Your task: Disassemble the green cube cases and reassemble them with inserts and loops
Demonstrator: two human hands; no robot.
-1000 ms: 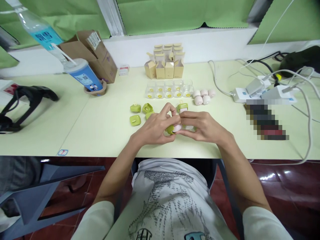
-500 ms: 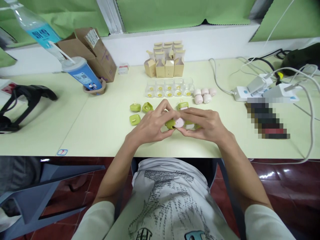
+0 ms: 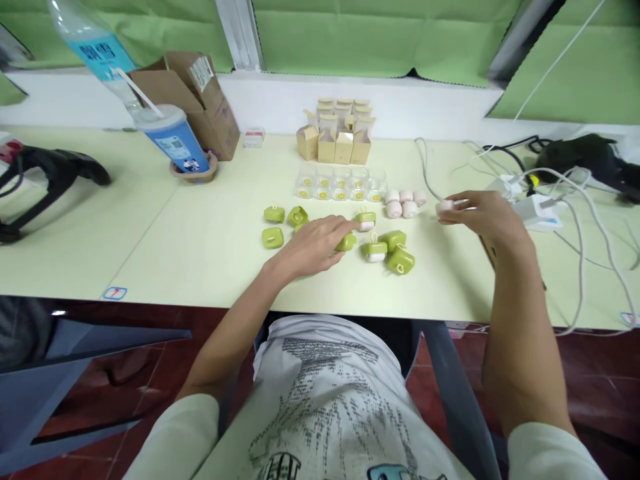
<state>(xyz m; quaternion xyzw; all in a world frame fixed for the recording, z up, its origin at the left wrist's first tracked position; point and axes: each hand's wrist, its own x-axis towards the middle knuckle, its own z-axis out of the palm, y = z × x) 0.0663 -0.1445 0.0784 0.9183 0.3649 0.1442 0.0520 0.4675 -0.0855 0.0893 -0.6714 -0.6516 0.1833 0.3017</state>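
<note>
Probably light, stiff and slick, the pink piece (image 3: 444, 210) right of the pink cluster (image 3: 394, 210) suits the rounded-side pinch my right hand (image 3: 485, 210) has, while my left hand (image 3: 317, 243) grips a green case (image 3: 346, 243) mid-table (image 3: 225, 267).

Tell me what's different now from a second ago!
The right hand moved away to the right, holding a pink piece; before, both hands were together. The left hand stays back, holding a green piece. The five grouped pink pieces, small boxes and clear cups stayed put.
</note>
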